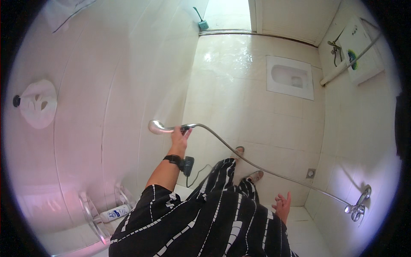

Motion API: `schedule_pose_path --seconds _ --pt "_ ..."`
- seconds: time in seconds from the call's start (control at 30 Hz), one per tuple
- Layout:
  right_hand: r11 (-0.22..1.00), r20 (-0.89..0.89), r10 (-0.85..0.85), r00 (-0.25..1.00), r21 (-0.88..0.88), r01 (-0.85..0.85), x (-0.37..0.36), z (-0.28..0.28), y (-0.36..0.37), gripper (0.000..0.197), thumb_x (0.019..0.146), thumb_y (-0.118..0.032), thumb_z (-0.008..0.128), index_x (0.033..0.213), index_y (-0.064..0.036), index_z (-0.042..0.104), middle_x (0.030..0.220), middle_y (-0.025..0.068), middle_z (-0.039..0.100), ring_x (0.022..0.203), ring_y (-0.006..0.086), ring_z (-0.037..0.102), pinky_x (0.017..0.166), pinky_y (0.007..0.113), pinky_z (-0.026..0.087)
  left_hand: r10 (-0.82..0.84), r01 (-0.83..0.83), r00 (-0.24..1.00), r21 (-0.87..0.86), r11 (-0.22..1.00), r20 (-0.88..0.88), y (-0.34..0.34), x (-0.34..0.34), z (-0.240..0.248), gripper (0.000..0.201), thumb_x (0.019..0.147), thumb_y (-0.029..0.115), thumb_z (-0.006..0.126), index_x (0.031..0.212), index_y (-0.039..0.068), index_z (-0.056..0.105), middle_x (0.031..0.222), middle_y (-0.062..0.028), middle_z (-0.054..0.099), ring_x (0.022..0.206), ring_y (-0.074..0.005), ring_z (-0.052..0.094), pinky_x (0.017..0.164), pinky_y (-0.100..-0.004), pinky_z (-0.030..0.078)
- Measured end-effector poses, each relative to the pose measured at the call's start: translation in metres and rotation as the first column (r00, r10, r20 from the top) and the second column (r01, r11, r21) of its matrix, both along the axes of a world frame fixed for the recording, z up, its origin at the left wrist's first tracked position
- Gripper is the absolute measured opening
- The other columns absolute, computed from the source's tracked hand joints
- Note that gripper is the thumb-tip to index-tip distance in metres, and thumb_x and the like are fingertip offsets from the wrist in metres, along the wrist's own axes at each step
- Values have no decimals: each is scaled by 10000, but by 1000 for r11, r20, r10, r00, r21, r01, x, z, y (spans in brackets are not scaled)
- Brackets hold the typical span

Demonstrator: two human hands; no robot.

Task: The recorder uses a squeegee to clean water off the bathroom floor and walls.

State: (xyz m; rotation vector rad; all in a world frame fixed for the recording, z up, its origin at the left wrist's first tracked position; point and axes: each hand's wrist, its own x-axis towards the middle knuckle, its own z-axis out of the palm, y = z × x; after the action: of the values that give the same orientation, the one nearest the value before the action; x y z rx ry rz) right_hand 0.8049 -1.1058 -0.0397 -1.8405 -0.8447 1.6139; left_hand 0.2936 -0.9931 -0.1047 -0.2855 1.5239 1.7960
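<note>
Beside the wall, the left hand (179, 138) fingers wrap the light, slippery shower head (157, 127) at its handle, right hand (282, 205) fingers spread.

The wet tiled floor (239, 85) carries a squat toilet (290, 77), a drain (311, 173) and the person's sandalled feet (255, 176).

Camera spot: up on the person's head, left one of a side-by-side pair, only this view here.
Facing: pretty much straight down, tilted a bit forward over the floor (257, 107) toward the doorway (227, 15).
Lens: wide fisheye, so the wall (107, 85) bends hard and the corners go black.
Distance: striped clothing (214, 222) fills the bottom edge, super close; the squat toilet (291, 77) sits well away.
</note>
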Motion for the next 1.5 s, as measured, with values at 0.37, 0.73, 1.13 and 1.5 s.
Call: schedule_pose_path --seconds 0.37,0.73,1.13,1.5 --pt "997 -8 -63 998 34 63 5 -9 -9 613 853 -130 460 1370 -104 131 1104 112 518 883 148 532 631 268 498 -194 192 978 36 981 79 29 48 -5 46 791 66 478 798 22 470 754 -106 542 737 -223 555 748 -435 534" --pt "998 62 -64 996 -9 65 3 4 -7 566 875 -132 438 1355 -45 152 1162 183 491 949 209 544 694 299 512 -533 524 826 99 846 182 50 137 -12 63 818 75 449 848 23 432 805 -100 541 796 -216 560 810 -437 511" --pt "994 33 -108 994 31 107 13 -10 -24 567 879 -119 419 1360 -50 128 1153 191 493 930 212 539 701 296 497 -744 753 619 77 653 253 48 223 -6 94 804 88 466 834 5 434 799 -111 513 749 -212 551 617 -363 560" --pt "995 36 -51 998 82 48 51 -3 -24 569 890 -135 422 1369 -71 122 1155 182 485 937 212 536 703 297 498 -564 563 825 112 818 -32 39 198 29 57 801 68 479 827 22 459 833 -107 562 807 -218 572 737 -441 540"
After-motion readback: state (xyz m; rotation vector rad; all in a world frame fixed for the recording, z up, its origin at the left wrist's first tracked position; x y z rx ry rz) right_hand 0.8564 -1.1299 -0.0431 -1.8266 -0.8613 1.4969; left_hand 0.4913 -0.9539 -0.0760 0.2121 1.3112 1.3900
